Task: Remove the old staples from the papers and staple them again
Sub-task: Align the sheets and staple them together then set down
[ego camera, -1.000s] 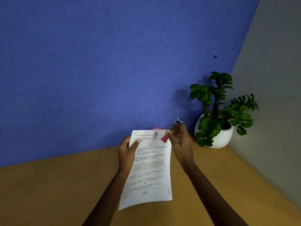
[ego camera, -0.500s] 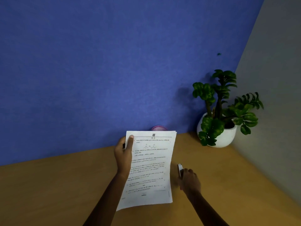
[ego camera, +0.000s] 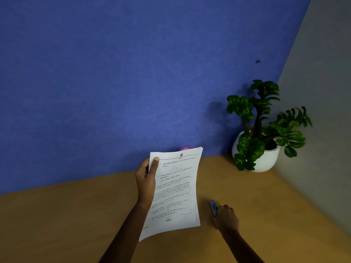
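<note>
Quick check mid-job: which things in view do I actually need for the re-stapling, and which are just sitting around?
For the job: papers, gripped by the left hand; stapler on the desk, held by the right hand.
Lying about: potted plant in the corner; pink object behind the papers.

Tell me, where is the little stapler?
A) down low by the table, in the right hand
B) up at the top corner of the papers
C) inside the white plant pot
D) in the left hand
A: the right hand curls round the stapler down low at the wooden table, while the left hand holds the papers up by their left edge.
</note>
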Tool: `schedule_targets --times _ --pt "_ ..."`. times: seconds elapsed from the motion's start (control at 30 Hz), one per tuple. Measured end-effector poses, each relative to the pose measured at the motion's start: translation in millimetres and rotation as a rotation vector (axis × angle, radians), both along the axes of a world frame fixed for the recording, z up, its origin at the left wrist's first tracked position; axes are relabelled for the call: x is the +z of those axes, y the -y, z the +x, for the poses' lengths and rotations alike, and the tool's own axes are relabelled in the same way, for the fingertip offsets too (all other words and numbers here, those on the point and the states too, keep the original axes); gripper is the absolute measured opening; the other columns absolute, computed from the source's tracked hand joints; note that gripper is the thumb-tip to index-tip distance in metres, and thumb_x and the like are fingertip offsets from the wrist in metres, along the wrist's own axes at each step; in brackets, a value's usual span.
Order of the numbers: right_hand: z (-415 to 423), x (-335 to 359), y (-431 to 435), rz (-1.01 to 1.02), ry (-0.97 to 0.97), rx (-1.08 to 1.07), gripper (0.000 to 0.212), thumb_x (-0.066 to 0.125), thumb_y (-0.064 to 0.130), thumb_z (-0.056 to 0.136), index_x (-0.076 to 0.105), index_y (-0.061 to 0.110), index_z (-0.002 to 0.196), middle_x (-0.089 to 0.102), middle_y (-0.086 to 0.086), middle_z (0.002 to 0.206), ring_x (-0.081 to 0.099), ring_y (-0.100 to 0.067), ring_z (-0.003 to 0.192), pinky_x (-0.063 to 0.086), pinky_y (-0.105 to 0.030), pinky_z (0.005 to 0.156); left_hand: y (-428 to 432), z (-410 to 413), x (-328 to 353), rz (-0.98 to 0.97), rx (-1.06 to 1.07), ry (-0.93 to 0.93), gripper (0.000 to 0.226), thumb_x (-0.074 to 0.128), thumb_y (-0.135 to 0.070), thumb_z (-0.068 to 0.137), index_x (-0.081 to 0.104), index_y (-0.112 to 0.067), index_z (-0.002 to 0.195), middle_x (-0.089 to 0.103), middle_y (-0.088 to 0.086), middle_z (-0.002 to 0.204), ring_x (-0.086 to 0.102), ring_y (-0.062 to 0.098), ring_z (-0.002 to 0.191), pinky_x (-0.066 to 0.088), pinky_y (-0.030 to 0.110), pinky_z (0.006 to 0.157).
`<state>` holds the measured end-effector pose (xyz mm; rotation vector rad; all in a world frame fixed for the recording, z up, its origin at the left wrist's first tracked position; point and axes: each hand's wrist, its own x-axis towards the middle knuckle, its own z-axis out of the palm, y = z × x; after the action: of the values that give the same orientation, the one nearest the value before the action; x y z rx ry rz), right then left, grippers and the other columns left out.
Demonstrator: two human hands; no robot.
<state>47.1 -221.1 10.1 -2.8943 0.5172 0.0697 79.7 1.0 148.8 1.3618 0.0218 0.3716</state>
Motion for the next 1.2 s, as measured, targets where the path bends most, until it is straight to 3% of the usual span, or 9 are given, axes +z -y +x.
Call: schedule_targets --times 0.17,0.27,0.4,0.47,0.53,0.7,0.8,0.97,1.2 --pt "6 18 -8 0.099 0.006 0.066 0.046 0.050 0.027 0.092 0.038 0.008 0.132 0.041 -0.011 0.138 0.045 -0.023 0.124 0.047 -0.031 0.098 -2 -1 7 -0.012 -0.059 0.032 0.017 0.052 -0.017 0.091 0.063 -0.018 0.078 0.070 -0.002 0.072 0.064 0.007 0.062 0.051 0.015 0.052" --pt "11 31 -17 0.530 0.090 0.177 0.055 0.053 0.021 0.091 0.029 0.008 0.139 0.033 -0.012 0.146 0.038 -0.027 0.131 0.041 -0.032 0.101 -5 -1 10 0.017 -0.124 0.045 0.019 0.052 -0.019 0.091 0.064 -0.020 0.077 0.073 -0.008 0.068 0.066 0.006 0.060 0.052 0.016 0.051" --pt "9 37 -24 1.052 0.208 0.187 0.032 0.054 0.007 0.088 0.052 0.018 0.118 0.055 -0.006 0.129 0.052 -0.021 0.118 0.047 -0.024 0.092 -9 1 14 0.015 -0.139 0.069 0.019 0.054 -0.019 0.090 0.065 -0.018 0.075 0.071 -0.006 0.068 0.065 0.007 0.063 0.053 0.019 0.055" --pt "8 35 -23 1.156 0.236 0.153 0.023 0.052 0.002 0.089 0.059 0.013 0.108 0.062 -0.012 0.121 0.059 -0.025 0.109 0.052 -0.037 0.092 -13 4 16 -0.037 -0.112 0.062 0.019 0.055 -0.018 0.089 0.067 -0.018 0.075 0.071 -0.005 0.072 0.066 0.010 0.067 0.055 0.022 0.059" --pt "5 33 -22 1.168 0.213 0.134 0.018 0.052 0.002 0.089 0.061 0.008 0.103 0.066 -0.012 0.114 0.062 -0.027 0.104 0.053 -0.044 0.091 -19 8 15 -0.099 -0.069 0.049 0.018 0.056 -0.017 0.089 0.069 -0.019 0.077 0.073 -0.006 0.073 0.067 0.009 0.069 0.057 0.022 0.061" --pt "-5 28 -26 1.126 0.182 0.045 0.024 0.051 0.002 0.090 0.065 0.017 0.076 0.066 0.000 0.080 0.059 -0.017 0.074 0.047 -0.019 0.059 -34 21 9 -0.191 0.073 0.001 0.016 0.056 -0.017 0.089 0.068 -0.022 0.080 0.074 -0.013 0.071 0.067 0.001 0.068 0.057 0.019 0.064" --pt "-5 28 -32 1.155 0.201 -0.033 0.021 0.051 0.000 0.089 0.066 0.011 0.078 0.067 -0.006 0.082 0.059 -0.021 0.078 0.046 -0.030 0.067 -43 27 -2 -0.165 0.130 -0.027 0.014 0.056 -0.014 0.090 0.066 -0.011 0.100 0.070 -0.002 0.088 0.066 0.007 0.079 0.055 0.027 0.073" --pt "5 32 -44 1.121 0.215 -0.081 0.018 0.050 -0.001 0.090 0.064 -0.006 0.100 0.067 -0.019 0.101 0.059 -0.029 0.092 0.050 -0.042 0.082 -57 41 -35 -0.009 0.202 -0.283 0.058 0.056 -0.002 0.088 0.032 -0.005 0.140 0.043 0.022 0.139 0.045 0.037 0.126 0.040 0.041 0.103" --pt "18 26 -66 0.956 0.161 -0.097 0.024 0.047 0.001 0.091 0.063 -0.001 0.109 0.065 -0.016 0.112 0.059 -0.029 0.103 0.052 -0.040 0.089 -70 14 -96 0.408 0.236 -0.604 0.041 0.046 0.007 0.084 0.050 0.007 0.125 0.055 0.028 0.127 0.053 0.043 0.113 0.043 0.048 0.095"
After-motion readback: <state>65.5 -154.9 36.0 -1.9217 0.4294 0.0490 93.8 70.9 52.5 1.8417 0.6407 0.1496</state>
